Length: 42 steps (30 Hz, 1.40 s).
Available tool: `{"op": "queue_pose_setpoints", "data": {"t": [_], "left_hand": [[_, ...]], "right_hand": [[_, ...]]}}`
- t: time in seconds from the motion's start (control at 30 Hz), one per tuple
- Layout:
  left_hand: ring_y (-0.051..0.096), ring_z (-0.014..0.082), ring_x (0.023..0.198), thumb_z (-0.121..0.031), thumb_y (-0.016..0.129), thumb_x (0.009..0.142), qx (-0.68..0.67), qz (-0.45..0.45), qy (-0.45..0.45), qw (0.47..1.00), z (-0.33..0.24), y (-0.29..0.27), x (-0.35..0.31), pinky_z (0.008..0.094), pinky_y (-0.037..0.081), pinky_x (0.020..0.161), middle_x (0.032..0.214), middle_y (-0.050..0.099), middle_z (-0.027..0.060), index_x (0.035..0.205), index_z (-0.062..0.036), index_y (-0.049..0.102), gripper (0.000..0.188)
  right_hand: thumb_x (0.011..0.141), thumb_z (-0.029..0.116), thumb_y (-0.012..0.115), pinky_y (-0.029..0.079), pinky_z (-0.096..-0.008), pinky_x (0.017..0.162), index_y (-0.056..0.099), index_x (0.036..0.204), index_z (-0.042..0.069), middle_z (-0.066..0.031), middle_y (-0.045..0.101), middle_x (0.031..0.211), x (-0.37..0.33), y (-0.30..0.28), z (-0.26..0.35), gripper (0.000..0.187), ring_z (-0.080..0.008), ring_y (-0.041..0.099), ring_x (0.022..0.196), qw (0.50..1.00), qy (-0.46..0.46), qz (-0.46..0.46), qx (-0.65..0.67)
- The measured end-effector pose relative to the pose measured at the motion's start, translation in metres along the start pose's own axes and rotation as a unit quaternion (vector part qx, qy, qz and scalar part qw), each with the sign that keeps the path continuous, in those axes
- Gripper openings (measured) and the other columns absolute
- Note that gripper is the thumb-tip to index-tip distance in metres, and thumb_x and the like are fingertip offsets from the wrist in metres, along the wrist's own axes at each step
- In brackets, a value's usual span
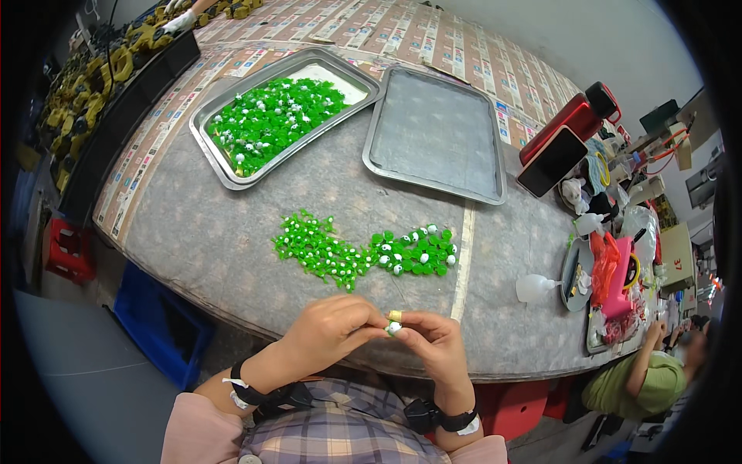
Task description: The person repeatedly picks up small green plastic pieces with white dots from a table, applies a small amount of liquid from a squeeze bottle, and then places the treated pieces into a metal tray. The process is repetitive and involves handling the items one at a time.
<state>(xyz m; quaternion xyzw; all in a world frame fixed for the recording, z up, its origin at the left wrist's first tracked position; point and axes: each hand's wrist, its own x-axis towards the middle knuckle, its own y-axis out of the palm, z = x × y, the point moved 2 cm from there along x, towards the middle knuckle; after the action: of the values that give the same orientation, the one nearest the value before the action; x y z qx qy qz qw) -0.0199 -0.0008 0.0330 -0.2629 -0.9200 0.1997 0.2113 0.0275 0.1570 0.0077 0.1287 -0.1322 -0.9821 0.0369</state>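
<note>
Just above the table's near edge, my left hand (334, 329) and my right hand (434, 340) meet, fingertips pinched together. Between them is a small green-and-white piece (394, 328), mostly covered by the fingers. A yellowish band wraps a fingertip of my right hand. Beyond my hands lies a loose pile of tiny green pieces with white tips (325, 251). Touching its right side is a pile of larger round green pieces (417, 251), with several white balls bearing dark dots among them.
A metal tray (205, 151) of green-and-white pieces stands far left, touching a bare metal tray (433, 135). Rightward are a phone (552, 161), a red bottle (568, 116), a white squeeze bottle (535, 288) and a pink container (618, 278). A person in green (638, 379) sits at right.
</note>
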Motion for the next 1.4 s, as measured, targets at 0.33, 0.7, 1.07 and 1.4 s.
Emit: {"op": "queue_pose_setpoints", "data": {"t": [0.33, 0.7, 1.07, 1.4], "left_hand": [[0.054, 0.0192, 0.062, -0.010, 0.062, 0.067, 0.004, -0.004, -0.031, 1.000, 0.007, 0.002, -0.011, 0.0269, 0.041, 0.054, 0.069, 0.057, 0.0056, 0.073, -0.0044, 0.057, 0.009], [0.052, 0.0193, 0.080, -0.010, 0.062, 0.067, 0.138, -0.350, 0.001, 0.927, 0.017, -0.110, 0.058, 0.0283, 0.041, 0.069, 0.084, 0.054, 0.0076, 0.081, -0.0039, 0.056, 0.017], [0.049, 0.0226, 0.078, -0.011, 0.060, 0.065, 0.272, 0.037, 0.043, 0.961, 0.048, -0.006, 0.051, 0.0313, 0.041, 0.069, 0.080, 0.050, 0.0056, 0.077, -0.0068, 0.057, 0.013], [0.049, 0.0232, 0.077, -0.011, 0.059, 0.066, 0.175, 0.034, 0.017, 0.984, 0.041, -0.032, 0.043, 0.0323, 0.041, 0.067, 0.075, 0.050, 0.0060, 0.071, -0.0061, 0.056, 0.008]], "right_hand": [[0.076, 0.002, 0.055, 0.044, -0.0205, 0.070, 0.053, 0.098, -0.004, -0.0091, 0.058, 0.087, 0.002, 0.002, -0.011, 0.024, -0.0106, 0.054, 0.078, 0.999, 0.019, 0.005, -0.026], [0.074, 0.001, 0.055, 0.045, -0.0231, 0.068, 0.050, 0.100, -0.002, -0.0113, 0.059, 0.087, 0.008, -0.004, 0.002, 0.026, -0.0146, 0.057, 0.077, 0.981, -0.119, -0.093, -0.126], [0.075, 0.002, 0.055, 0.045, -0.0227, 0.068, 0.054, 0.093, -0.003, -0.0101, 0.060, 0.083, 0.006, 0.005, -0.001, 0.019, -0.0146, 0.058, 0.079, 0.979, -0.075, -0.068, -0.178], [0.074, 0.007, 0.057, 0.045, -0.0213, 0.066, 0.056, 0.091, -0.003, -0.0096, 0.061, 0.081, 0.007, -0.003, -0.013, 0.019, -0.0133, 0.059, 0.076, 0.980, -0.065, -0.080, -0.168]]}}
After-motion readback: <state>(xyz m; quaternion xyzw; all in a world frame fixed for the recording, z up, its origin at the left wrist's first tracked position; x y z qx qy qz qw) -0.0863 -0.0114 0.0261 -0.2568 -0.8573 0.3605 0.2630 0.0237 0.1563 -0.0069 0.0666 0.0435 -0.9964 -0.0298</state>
